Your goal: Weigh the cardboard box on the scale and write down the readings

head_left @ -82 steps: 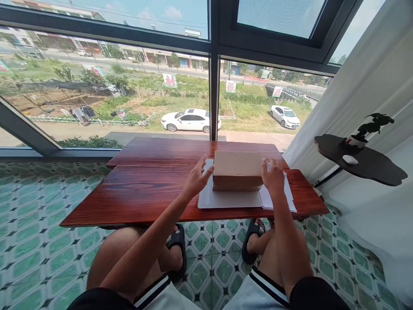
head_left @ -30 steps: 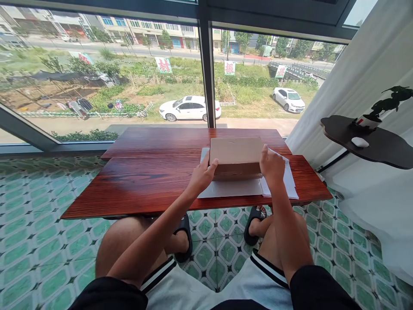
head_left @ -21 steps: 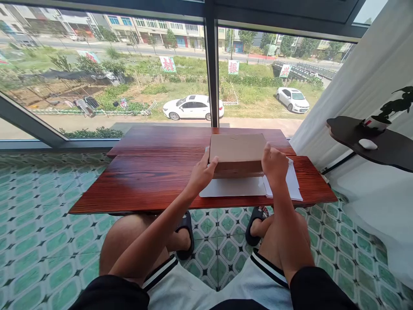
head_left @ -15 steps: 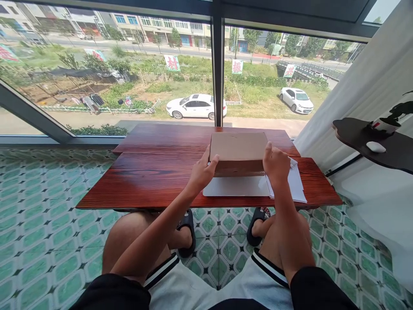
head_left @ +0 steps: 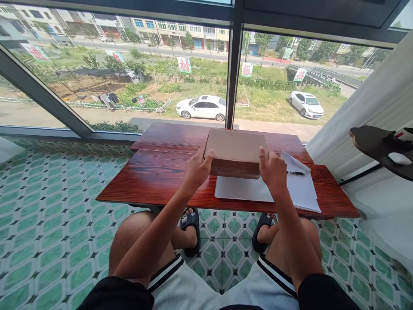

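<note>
A closed brown cardboard box [head_left: 237,145] is gripped between my two hands above the table. My left hand [head_left: 197,168] closes on its left side, the thumb on the near left corner. On the opposite side my right hand [head_left: 272,169] grips it, thumb up at the near right corner. Partly covered by the box, a flat silver laptop-like slab [head_left: 240,189] lies near the table's front edge. White paper sheets [head_left: 301,189] lie to its right, a black pen [head_left: 296,173] resting on them. The undersides of the box and my fingers beneath it are hidden.
The dark red wooden table [head_left: 151,172] stands against a large window [head_left: 161,86]. To the right a dark wavy-edged shelf [head_left: 377,148] holds a white rounded object [head_left: 399,158] and a pot, beside a white curtain [head_left: 361,112]. My knees are under the table's front edge.
The box, held in both hands, has shifted left relative to the table and laptop-like slab. More of the papers and the pen now show. The whole view has turned slightly left.
</note>
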### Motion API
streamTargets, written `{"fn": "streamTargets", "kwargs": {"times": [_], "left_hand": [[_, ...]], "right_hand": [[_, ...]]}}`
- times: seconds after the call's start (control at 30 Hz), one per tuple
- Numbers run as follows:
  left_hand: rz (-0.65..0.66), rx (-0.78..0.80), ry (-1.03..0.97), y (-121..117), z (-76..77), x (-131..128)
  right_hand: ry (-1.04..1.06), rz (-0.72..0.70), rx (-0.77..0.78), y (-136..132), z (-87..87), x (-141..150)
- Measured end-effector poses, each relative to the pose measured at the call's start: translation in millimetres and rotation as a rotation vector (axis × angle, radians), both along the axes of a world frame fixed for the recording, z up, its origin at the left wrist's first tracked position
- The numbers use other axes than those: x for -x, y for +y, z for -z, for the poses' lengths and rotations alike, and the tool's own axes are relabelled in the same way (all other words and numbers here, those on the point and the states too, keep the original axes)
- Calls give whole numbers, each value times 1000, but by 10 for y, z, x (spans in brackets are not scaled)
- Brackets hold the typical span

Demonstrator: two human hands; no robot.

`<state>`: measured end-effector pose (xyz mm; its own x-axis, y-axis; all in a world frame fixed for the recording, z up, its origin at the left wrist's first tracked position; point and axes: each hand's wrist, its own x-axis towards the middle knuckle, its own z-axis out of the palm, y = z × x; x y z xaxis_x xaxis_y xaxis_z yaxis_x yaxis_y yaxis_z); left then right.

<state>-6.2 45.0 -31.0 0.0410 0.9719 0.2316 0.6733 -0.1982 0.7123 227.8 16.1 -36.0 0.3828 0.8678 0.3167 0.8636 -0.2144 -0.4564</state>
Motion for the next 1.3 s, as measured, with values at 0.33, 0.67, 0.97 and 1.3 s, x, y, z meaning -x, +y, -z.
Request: {"fn": "streamTargets", "kwargs": {"times": [0.33, 0.67, 0.97, 1.3], "left_hand": [[-267, -153, 134, -26, -219, 317], [-352, -226, 113, 4, -302, 605], [-429, -266, 191, 2, -316, 726], [-425, -220, 225, 44, -293, 789]], "right_hand": [[320, -261, 17, -34, 99, 383], [571, -497, 21, -23, 224, 651], [996, -750, 28, 62, 437, 776], [1047, -784, 48, 135, 637, 802]]}}
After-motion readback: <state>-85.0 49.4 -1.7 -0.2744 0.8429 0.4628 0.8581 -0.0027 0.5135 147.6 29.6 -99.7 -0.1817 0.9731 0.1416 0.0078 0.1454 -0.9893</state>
